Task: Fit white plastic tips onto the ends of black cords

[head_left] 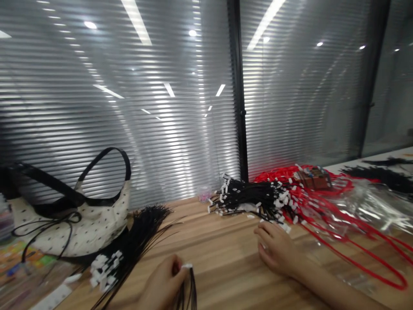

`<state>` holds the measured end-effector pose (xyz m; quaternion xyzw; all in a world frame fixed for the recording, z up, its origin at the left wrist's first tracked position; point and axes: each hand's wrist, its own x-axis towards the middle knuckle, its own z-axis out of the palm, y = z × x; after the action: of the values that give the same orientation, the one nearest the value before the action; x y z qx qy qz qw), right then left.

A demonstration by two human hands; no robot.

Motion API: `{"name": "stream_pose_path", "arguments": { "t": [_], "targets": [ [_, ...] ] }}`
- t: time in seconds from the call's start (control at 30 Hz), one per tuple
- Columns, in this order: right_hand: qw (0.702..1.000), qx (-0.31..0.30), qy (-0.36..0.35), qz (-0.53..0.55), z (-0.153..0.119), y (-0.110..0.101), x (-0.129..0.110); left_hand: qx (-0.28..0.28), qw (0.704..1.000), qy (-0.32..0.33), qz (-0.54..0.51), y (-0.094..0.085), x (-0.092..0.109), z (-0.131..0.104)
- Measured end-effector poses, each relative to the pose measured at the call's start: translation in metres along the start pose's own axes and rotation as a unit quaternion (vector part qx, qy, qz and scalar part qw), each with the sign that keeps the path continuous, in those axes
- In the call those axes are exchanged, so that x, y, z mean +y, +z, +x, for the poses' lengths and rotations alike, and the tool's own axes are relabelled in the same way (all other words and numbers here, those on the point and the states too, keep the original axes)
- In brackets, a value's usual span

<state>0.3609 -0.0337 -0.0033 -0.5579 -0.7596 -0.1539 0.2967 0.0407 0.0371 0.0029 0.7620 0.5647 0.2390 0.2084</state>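
Observation:
My left hand [164, 282], low in the middle, pinches the white end piece of several thin black cords [192, 286], which hang down from the fingers. My right hand [274, 247] is over the table to the right, with its fingers curled together; whatever they hold, if anything, is hidden. Just beyond it lies a pile of black cords with white end pieces [254, 196]. To the left of my left hand lies a thick bundle of loose black cords [137, 237], with a cluster of white end pieces [105, 271] at its near end.
A cream dotted bag with black handles [106, 215] stands at the left. Red cords [342, 213], a brownish box [314, 178] and clear plastic bags [374, 209] lie at the right. A small clear tub [204, 194] sits by the blinds [180, 129] behind the wooden table [222, 280].

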Motion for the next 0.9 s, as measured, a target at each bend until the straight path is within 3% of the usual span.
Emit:
{"name": "stream_pose_path", "arguments": {
  "t": [0.1,0.23,0.4,0.5,0.6,0.67,0.8,0.83,0.9],
  "targets": [
    [0.993,-0.086,0.078,0.027,-0.001,0.0,0.003,-0.009,0.992,-0.029,-0.125,0.011,0.016,0.016],
    [0.985,-0.14,0.083,0.057,-0.001,0.007,0.006,-0.081,0.917,-0.099,-0.378,0.023,0.041,0.029],
    [0.983,-0.135,0.047,0.119,-0.002,0.01,0.006,-0.08,0.8,-0.204,-0.558,0.027,0.05,0.036],
    [0.975,-0.12,0.049,0.179,0.002,0.014,-0.005,-0.085,0.775,-0.223,-0.585,0.023,0.043,0.037],
    [0.959,-0.089,0.078,0.256,0.017,0.031,-0.021,-0.117,0.764,-0.226,-0.593,0.017,0.038,0.037],
    [0.928,-0.085,0.13,0.34,0.034,0.051,-0.034,-0.105,0.761,-0.221,-0.6,0.015,0.037,0.04],
    [0.781,-0.126,0.253,0.557,0.076,0.09,-0.058,-0.098,0.775,-0.178,-0.598,0.023,0.036,0.051],
    [0.76,-0.129,0.263,0.58,0.085,0.097,-0.062,-0.105,0.778,-0.167,-0.597,0.025,0.035,0.053],
    [0.744,-0.135,0.263,0.599,0.097,0.104,-0.065,-0.117,0.779,-0.16,-0.594,0.027,0.031,0.054]
  ]
}}
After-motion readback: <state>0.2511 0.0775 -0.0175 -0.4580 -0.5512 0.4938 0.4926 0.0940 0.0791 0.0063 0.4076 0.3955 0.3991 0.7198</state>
